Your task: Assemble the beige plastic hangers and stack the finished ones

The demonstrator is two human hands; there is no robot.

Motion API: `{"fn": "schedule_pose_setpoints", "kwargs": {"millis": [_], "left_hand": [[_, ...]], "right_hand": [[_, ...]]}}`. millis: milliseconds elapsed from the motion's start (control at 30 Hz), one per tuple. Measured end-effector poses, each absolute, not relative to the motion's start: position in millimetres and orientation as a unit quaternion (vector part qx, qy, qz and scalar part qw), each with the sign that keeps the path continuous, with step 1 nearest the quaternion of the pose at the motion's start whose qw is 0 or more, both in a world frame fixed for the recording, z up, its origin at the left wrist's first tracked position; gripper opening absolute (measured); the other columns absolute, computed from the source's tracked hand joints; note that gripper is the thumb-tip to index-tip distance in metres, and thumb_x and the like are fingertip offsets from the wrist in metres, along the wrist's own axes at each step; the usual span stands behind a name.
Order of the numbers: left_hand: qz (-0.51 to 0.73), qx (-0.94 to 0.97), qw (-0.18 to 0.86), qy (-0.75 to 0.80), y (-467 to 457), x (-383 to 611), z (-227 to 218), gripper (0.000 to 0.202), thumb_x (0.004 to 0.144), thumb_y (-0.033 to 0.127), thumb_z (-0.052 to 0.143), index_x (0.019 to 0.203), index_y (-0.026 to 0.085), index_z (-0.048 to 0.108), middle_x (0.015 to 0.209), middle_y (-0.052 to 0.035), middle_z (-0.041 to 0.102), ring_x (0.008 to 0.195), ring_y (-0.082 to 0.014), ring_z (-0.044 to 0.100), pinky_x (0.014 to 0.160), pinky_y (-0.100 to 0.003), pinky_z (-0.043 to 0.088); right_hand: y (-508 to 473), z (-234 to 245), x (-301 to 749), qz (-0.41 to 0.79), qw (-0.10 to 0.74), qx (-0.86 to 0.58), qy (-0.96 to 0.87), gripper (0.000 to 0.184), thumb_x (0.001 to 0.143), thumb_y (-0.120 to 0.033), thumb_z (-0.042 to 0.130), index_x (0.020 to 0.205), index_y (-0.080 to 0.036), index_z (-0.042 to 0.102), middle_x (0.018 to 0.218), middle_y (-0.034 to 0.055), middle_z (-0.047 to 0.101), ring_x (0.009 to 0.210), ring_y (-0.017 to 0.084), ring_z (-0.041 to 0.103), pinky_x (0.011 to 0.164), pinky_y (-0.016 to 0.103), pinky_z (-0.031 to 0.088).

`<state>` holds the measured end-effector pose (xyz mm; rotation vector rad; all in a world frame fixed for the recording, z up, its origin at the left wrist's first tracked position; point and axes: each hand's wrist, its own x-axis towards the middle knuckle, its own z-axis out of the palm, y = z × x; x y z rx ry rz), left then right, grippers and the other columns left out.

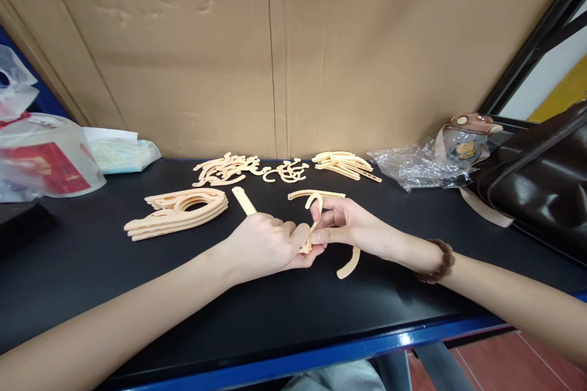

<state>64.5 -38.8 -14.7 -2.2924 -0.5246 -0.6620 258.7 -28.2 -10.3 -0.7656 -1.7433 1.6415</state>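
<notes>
A: Entry one, your left hand (266, 241)?
B: Curled round a pale bar (244, 200), one end jutting past your knuckles. Your fingers hide the rest.

A: Entry two, your right hand (348, 229)?
B: Thumb and fingers pinching a pale hook (320, 211), curve uppermost, its lower end at your left fingers. Location: between your two hands, above the black table (257, 336). Whether hook and bar are joined, I cannot tell. Also on you: one brown wristband (443, 263), right wrist.

A: Below your right hand?
B: One curved end (349, 263), pale. Your hand covers the remainder; its owner cannot be told.

A: Beyond your hands?
B: One single strip (296, 195), just behind the hook. Along the back, left to right: a heap (224, 168) of curved pieces, a small cluster (293, 171) of hooks, a pile (342, 165) of strips.

A: To your left?
B: A flat stack (177, 224) of layered pale frames; farther out, one packet (121, 156) and one plastic bag (50, 159).

A: To your right?
B: Crumpled film (413, 165), a bottle (463, 146) beside it, a dark bag (541, 177) at the edge.

A: Backdrop?
B: Cardboard (192, 55), upright behind the table.
</notes>
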Motion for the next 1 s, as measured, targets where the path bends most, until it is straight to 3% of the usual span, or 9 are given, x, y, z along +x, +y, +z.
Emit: {"fn": "schedule_pose_setpoints", "kwargs": {"millis": [200,633,1000], "left_hand": [[-0.222,-0.892,0.341,-0.198,-36,63,-17,0.034,0.094,0.034,0.043,0.071,0.015,0.057,0.042,0.0032,0.054,0.034,-0.0135,0.052,0.037,-0.024,0.033],[-0.168,-0.894,0.342,-0.235,-34,63,-14,0.033,0.095,0.030,0.039,0.071,0.014,0.055,0.042,0.0010,0.056,0.032,-0.0157,0.053,0.036,-0.024,0.029],[-0.162,-0.883,0.349,-0.270,-33,68,-19,0.040,0.095,0.034,0.040,0.061,0.016,0.052,0.036,-0.0016,0.053,0.030,-0.0183,0.052,0.035,-0.024,0.020]], "right_hand": [[-32,-11,258,0.574,0.309,-0.305,-0.694,0.027,0.076,-0.027,0.073,0.082,-0.019,0.047,0.076,-0.0001,0.070,0.076,0.015,0.069,0.074,0.030,0.054],[-37,-15,252,0.502,0.369,-0.334,-0.707,0.024,0.077,-0.020,0.069,0.079,-0.021,0.045,0.071,-0.0023,0.068,0.075,0.017,0.070,0.070,0.029,0.053],[-36,-24,253,0.435,0.380,-0.370,-0.728,0.021,0.079,-0.018,0.063,0.079,-0.022,0.043,0.071,-0.0024,0.067,0.070,0.017,0.067,0.067,0.030,0.050]]}}
